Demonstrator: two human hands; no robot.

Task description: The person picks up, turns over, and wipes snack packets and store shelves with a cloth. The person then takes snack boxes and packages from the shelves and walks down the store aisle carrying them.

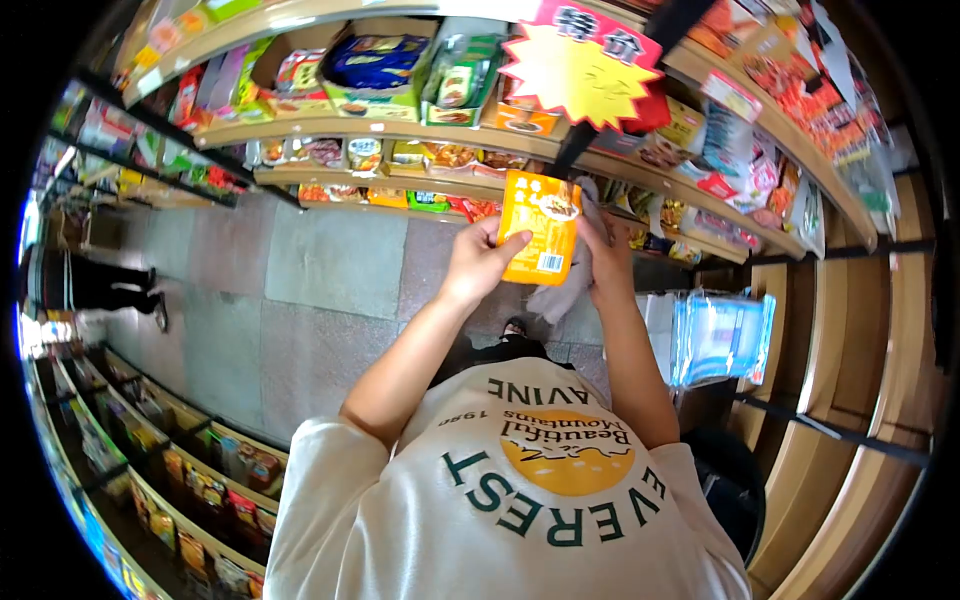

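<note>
An orange snack packet point(540, 228) with a barcode and a food picture is held up in front of my chest. My left hand point(478, 262) is closed on its left edge, thumb lying across the front. My right hand point(606, 258) is at the packet's right side, wrapped around a crumpled grey cloth point(556, 303) that hangs down behind the packet. Whether the right fingers also touch the packet's back is hidden.
Shelves point(375, 128) of packaged snacks curve across the front, with a pink and yellow price sign point(584, 62) hanging there. A blue-and-white plastic-wrapped pack point(722, 340) stands at right. Lower left are more shelves point(200, 450). A person point(90, 280) in dark clothes stands far left on the tiles.
</note>
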